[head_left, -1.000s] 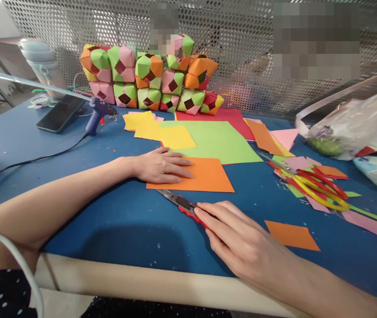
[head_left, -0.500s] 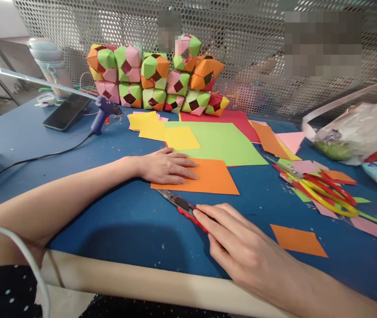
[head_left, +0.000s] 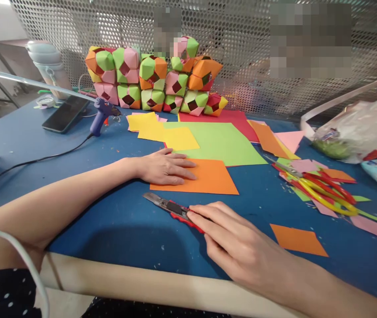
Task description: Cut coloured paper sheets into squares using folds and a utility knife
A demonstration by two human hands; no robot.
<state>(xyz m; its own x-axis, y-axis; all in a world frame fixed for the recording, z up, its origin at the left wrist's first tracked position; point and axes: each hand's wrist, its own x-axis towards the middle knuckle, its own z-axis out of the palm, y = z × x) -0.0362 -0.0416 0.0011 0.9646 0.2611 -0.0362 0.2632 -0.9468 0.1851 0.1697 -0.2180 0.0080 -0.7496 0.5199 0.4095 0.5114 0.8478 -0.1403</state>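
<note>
My left hand (head_left: 166, 167) lies flat with fingers spread on an orange sheet of paper (head_left: 213, 179). In my right hand (head_left: 231, 238) is a red and black utility knife (head_left: 175, 208), its blade out and pointing left. The blade tip is a little below the left part of the sheet's near edge, apart from it. Behind the sheet lie a larger green sheet (head_left: 221, 143) and several yellow pieces of paper (head_left: 181, 138). A small orange piece of paper (head_left: 299, 240) is to the right of my right hand.
Folded paper blocks (head_left: 153, 73) are stacked at the back against a perforated metal screen (head_left: 241, 39). A glue gun (head_left: 100, 115), phone (head_left: 65, 114) and bottle (head_left: 47, 66) stand or lie at left. Scissors (head_left: 330, 194) on paper scraps and a plastic bag (head_left: 357, 128) are at right.
My right hand has moved slightly left with the utility knife, and the blade has come away from the orange sheet's edge. My left hand stays on the sheet.
</note>
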